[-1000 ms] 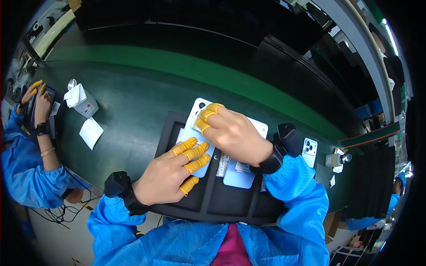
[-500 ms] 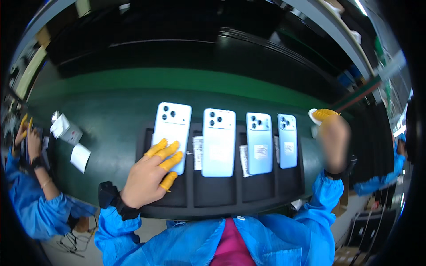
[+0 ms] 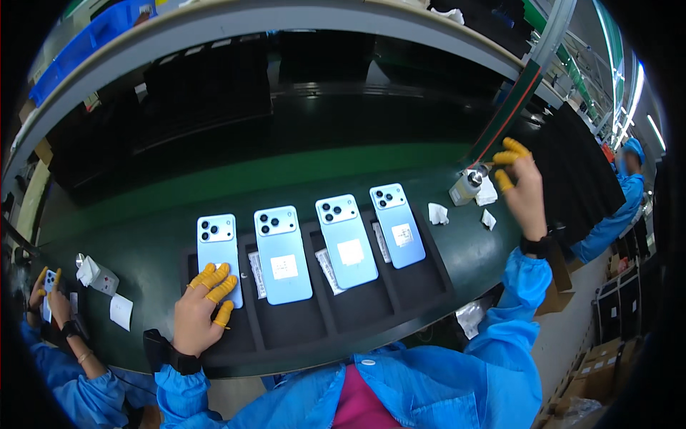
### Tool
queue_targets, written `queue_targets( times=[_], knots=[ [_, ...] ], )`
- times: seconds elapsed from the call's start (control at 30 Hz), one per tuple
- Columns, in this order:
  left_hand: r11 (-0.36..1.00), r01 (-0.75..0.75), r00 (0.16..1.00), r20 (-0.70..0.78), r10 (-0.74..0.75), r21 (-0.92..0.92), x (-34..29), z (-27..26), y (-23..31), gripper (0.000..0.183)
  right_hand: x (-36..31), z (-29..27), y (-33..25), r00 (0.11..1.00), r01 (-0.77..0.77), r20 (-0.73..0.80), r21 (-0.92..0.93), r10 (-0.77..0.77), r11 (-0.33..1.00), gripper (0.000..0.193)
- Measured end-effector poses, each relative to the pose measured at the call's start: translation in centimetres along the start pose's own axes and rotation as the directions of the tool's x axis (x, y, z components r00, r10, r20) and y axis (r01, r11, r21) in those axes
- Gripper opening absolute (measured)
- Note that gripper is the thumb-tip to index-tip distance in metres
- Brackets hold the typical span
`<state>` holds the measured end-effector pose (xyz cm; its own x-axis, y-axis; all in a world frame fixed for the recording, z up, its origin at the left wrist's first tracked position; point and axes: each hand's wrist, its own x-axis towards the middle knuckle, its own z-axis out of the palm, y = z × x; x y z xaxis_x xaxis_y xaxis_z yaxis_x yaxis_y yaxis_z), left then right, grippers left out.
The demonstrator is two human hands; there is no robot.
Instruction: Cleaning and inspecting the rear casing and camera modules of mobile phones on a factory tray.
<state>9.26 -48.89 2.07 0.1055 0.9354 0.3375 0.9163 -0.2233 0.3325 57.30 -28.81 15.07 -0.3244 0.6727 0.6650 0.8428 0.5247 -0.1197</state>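
The left hand (image 3: pixel 196 316), partly spread, rests on the lower part of a blue phone (image 3: pixel 217 249). To its right, three more phones (image 3: pixel 281 247) lie on a black tray (image 3: pixel 361 309). The right hand (image 3: pixel 526 194) is half open, nothing visible in it, a bottle (image 3: pixel 464 189) to its left.

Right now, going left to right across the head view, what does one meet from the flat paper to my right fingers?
Paper, first phone, second phone, third phone, fourth phone, tissue, bottle, right fingers.
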Motion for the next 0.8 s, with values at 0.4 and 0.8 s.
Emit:
queue_targets(
  times=[0.4, 0.8],
  knots=[
    [0.997, 0.057, 0.998, 0.021, -0.056, -0.057, 0.3, -0.6, 0.4, 0.042, 21.8, -0.4, -0.6, 0.939, 0.244, -0.213, -0.144, -0.271, 0.959, 0.032],
    [0.996, 0.078, 0.996, 0.045, -0.076, -0.038, -0.3, -0.3, 0.4, 0.042, 29.4, 3.0, 1.3, 0.997, -0.044, -0.075, -0.155, 0.033, 0.987, 0.029]
  ],
)
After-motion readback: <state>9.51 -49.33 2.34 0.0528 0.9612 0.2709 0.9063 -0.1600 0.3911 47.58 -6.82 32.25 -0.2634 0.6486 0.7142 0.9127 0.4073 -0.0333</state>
